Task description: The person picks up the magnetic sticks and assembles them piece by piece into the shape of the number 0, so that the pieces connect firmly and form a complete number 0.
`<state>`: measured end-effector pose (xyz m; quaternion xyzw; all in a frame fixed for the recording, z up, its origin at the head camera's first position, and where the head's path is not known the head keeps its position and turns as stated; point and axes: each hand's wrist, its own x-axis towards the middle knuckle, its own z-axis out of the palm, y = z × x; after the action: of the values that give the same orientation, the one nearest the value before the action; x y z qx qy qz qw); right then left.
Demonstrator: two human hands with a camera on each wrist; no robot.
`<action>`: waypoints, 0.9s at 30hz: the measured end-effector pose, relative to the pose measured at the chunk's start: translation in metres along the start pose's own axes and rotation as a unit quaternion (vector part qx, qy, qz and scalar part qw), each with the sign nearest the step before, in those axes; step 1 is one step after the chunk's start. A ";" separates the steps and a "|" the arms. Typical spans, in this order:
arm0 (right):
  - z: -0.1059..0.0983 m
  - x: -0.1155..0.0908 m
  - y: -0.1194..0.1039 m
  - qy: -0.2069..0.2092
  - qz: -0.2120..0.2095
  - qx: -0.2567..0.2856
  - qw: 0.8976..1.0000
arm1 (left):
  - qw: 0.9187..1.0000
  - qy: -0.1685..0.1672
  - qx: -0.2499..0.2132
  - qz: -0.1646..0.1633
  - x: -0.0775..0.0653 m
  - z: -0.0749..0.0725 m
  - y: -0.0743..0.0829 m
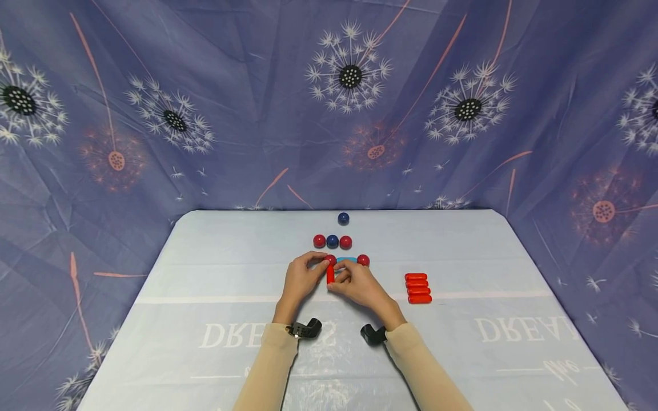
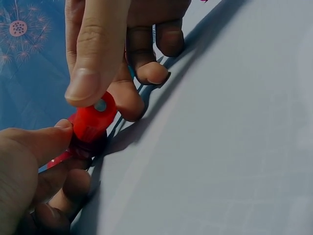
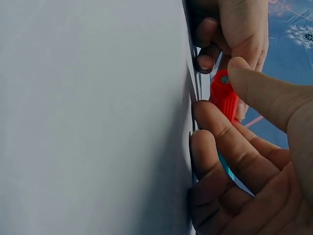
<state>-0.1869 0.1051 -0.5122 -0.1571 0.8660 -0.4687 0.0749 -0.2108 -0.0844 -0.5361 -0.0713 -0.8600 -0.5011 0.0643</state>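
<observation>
In the head view my left hand (image 1: 300,278) pinches a red ball (image 1: 330,260) between thumb and fingers. My right hand (image 1: 360,283) grips a red magnetic rod (image 1: 330,275), which points from that ball toward me. The right thumb lies by the rod's near end, whose round metal tip shows in both wrist views. A light blue rod (image 1: 346,260) lies sideways between the pinched ball and a second red ball (image 1: 363,260). Right-hand fingers partly cover the blue rod. In the left wrist view, fingers hide much of the join between ball and red rod (image 2: 90,125).
Beyond the hands sits a row of a red ball (image 1: 319,241), a dark blue ball (image 1: 332,241) and another red ball (image 1: 346,242). A lone dark blue ball (image 1: 343,218) lies near the table's far edge. Several red rods (image 1: 418,288) are stacked side by side at right.
</observation>
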 end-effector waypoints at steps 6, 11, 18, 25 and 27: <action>-0.003 0.000 -0.001 -0.007 -0.006 -0.007 1.000 | 1.000 -0.002 -0.002 0.009 0.002 0.000 0.001; -0.010 0.000 -0.003 -0.026 -0.001 -0.023 0.999 | 1.000 -0.004 -0.004 0.008 0.002 0.000 0.002; -0.030 0.003 -0.006 -0.057 -0.011 -0.074 0.996 | 1.000 -0.007 -0.004 -0.001 0.001 -0.001 0.001; -0.052 0.009 -0.007 -0.078 -0.029 -0.103 0.991 | 1.000 -0.006 -0.002 -0.003 0.000 -0.002 0.001; -0.057 0.012 -0.007 -0.083 -0.033 -0.109 0.990 | 1.000 -0.006 -0.003 -0.005 0.000 -0.001 0.001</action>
<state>-0.2129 0.1426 -0.4750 -0.2312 0.8970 -0.3593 0.1133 -0.2102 -0.0853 -0.5348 -0.0700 -0.8595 -0.5032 0.0561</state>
